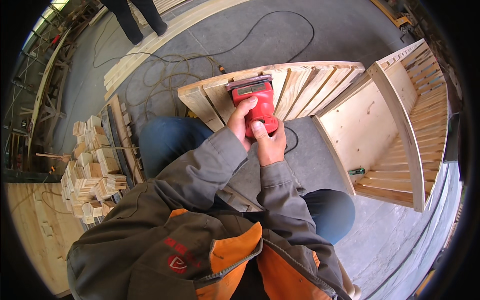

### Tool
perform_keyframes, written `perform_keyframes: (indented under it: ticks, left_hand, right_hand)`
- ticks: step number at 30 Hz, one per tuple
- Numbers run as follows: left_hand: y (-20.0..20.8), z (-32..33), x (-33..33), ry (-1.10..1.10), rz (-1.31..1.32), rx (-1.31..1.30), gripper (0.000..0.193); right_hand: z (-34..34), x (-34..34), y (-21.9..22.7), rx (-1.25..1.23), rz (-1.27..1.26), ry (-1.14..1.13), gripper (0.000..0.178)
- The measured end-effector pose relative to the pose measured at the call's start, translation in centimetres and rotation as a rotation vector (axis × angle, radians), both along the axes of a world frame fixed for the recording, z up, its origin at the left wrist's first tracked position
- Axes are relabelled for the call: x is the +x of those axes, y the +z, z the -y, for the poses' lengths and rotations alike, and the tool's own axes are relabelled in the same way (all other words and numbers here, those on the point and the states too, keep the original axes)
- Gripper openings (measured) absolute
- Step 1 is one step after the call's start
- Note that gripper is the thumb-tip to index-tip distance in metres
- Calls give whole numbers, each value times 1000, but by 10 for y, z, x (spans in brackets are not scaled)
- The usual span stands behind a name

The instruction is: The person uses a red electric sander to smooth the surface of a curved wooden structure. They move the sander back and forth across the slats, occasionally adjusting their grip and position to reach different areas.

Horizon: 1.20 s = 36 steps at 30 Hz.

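Note:
A red electric sander (254, 102) rests with its dark pad on the slats near the far edge of a curved wooden slatted panel (300, 92). Both my hands are closed around it. My left hand (241, 120) wraps the body from the left side, thumb lying along the top. On the right, my right hand (270, 141) grips the rear end of the sander, thumb on top. The fingers under the tool are hidden. A dark power cord (294, 137) curves out beside my right hand.
To the right stands a wooden slatted frame (370, 112) with a green-handled tool (357, 171) inside. At left is a stack of wood blocks (92, 167). Coiled hoses and cords (172, 75) lie on the floor beyond. Another person's legs (135, 20) stand near long boards (200, 17).

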<state>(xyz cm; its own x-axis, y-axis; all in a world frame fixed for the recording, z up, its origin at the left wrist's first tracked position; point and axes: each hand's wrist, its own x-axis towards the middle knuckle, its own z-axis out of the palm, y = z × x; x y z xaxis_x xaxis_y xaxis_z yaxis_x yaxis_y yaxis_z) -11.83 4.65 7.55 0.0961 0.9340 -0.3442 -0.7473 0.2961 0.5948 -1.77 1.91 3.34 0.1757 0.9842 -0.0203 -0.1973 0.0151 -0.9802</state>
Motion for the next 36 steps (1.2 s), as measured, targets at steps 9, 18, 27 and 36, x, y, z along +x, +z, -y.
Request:
perform_keyframes:
  ticks: [9,18,27,36]
  left_hand:
    - [-67,5,-2,-23,45,-149,49]
    - [-22,15,-15,74,17,-134,48]
    - [2,11,-12,74,-7,-59,50]
    - [-23,12,-12,21,-20,-178,51]
  right_hand:
    - [4,-5,-47,-268,-65,50,68]
    - [9,-20,-6,-114,-29,58,69]
    - [2,-17,14,-97,-22,55,78]
    - [3,-9,5,-211,67,57,78]
